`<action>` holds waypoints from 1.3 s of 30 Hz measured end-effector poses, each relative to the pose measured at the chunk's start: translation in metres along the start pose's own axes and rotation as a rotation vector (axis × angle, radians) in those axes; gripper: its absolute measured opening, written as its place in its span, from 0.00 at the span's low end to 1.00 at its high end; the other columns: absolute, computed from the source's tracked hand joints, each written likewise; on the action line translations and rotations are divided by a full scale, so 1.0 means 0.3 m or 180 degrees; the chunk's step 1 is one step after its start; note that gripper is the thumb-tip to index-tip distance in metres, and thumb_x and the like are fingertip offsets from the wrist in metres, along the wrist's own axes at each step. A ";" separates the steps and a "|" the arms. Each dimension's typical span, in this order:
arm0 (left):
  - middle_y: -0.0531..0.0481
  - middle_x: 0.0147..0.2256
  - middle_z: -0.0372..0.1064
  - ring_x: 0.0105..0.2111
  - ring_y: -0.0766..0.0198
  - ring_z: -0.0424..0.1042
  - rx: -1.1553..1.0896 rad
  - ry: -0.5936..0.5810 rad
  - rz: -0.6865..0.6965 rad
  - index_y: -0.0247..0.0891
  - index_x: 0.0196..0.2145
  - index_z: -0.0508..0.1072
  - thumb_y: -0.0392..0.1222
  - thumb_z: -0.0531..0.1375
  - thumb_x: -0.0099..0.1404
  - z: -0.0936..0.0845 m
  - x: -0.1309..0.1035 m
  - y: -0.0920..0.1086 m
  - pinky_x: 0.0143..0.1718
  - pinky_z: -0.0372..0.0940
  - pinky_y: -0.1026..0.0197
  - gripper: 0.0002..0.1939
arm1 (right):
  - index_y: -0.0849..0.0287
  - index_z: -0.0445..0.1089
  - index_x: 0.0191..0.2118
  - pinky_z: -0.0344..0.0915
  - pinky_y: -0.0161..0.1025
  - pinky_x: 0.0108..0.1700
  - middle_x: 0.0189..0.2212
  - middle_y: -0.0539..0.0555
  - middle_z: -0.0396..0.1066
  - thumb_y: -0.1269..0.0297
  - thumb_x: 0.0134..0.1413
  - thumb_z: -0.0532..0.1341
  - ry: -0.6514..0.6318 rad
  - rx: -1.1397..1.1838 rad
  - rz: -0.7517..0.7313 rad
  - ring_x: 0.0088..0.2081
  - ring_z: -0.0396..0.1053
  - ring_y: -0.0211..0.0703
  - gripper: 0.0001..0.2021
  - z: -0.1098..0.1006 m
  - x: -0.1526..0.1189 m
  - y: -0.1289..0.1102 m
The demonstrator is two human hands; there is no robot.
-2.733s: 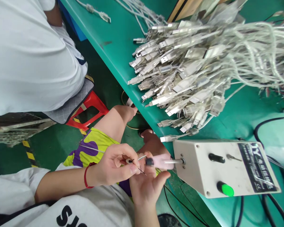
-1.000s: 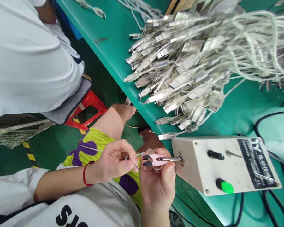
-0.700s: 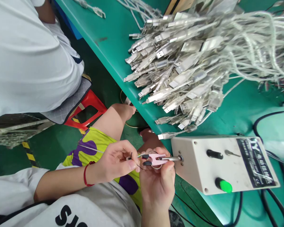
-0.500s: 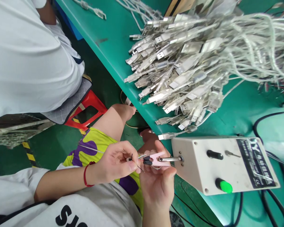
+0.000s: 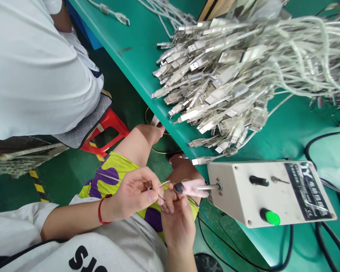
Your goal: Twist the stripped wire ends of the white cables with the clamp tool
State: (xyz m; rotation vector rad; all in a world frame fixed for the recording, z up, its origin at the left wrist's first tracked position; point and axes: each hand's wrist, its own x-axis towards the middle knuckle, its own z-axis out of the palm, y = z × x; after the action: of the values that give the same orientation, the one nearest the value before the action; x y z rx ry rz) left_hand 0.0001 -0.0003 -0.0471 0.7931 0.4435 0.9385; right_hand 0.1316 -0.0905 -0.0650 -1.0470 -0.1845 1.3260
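My left hand [image 5: 137, 190], with a red cord at the wrist, is closed in a pinch on a thin grey cable [image 5: 109, 176]. The cable runs back over the lap. Past my left fingertips stick out a shiny wire end [image 5: 164, 183] and a thin black wire [image 5: 161, 197]. My right hand [image 5: 178, 217] is curled just below a pink clip with black tips [image 5: 191, 187]; whatever its fingers hold is hidden. That clip sits on the metal shaft [image 5: 211, 187] of a beige twisting machine [image 5: 229, 192], and no wire shows in its tips.
A large heap of clear USB cables [image 5: 215, 83] covers the green table [image 5: 136, 68]. One USB plug [image 5: 121, 18] lies near the far edge. Black cords [image 5: 290, 241] trail beside the machine. Someone in white [image 5: 42, 71] sits at left above a red stool [image 5: 113, 126].
My right hand has drawn back from under the clip and its fingers have curled in. The clip has turned and looks narrower. The wire has come away from its tips.
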 end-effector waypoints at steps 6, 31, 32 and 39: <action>0.51 0.29 0.75 0.25 0.67 0.76 0.0305 -0.0037 0.0015 0.38 0.37 0.75 0.49 0.72 0.74 0.007 -0.005 0.027 0.31 0.76 0.67 0.14 | 0.54 0.74 0.33 0.53 0.37 0.28 0.23 0.43 0.48 0.49 0.68 0.68 -0.0127 -0.0002 -0.0288 0.25 0.45 0.39 0.16 0.041 0.007 -0.009; 0.50 0.28 0.77 0.20 0.71 0.68 0.1824 0.0418 0.0800 0.39 0.39 0.78 0.39 0.71 0.73 0.034 0.027 0.006 0.21 0.60 0.70 0.06 | 0.50 0.80 0.40 0.49 0.31 0.19 0.21 0.39 0.49 0.43 0.56 0.79 -0.0168 0.0317 -0.0538 0.20 0.35 0.33 0.18 0.114 0.098 -0.120; 0.50 0.29 0.78 0.20 0.71 0.68 0.1877 0.0400 0.0831 0.38 0.39 0.78 0.39 0.71 0.73 0.035 0.029 0.009 0.21 0.60 0.70 0.06 | 0.50 0.78 0.36 0.51 0.32 0.20 0.22 0.39 0.48 0.40 0.52 0.81 -0.0077 0.0374 -0.0584 0.21 0.36 0.33 0.21 0.131 0.109 -0.118; 0.50 0.31 0.80 0.20 0.71 0.69 0.2072 0.0359 0.1074 0.40 0.40 0.77 0.34 0.70 0.71 0.035 0.038 0.017 0.21 0.61 0.71 0.06 | 0.51 0.62 0.26 0.53 0.35 0.22 0.23 0.41 0.43 0.31 0.44 0.80 0.0365 0.0303 -0.0633 0.23 0.39 0.38 0.34 0.208 0.128 -0.118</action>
State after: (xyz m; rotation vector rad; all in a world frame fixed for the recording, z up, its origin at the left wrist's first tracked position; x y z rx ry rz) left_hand 0.0102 0.0070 -0.0365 1.4418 0.7469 1.1712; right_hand 0.1273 -0.0216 -0.0217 -0.9942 -0.1343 1.0824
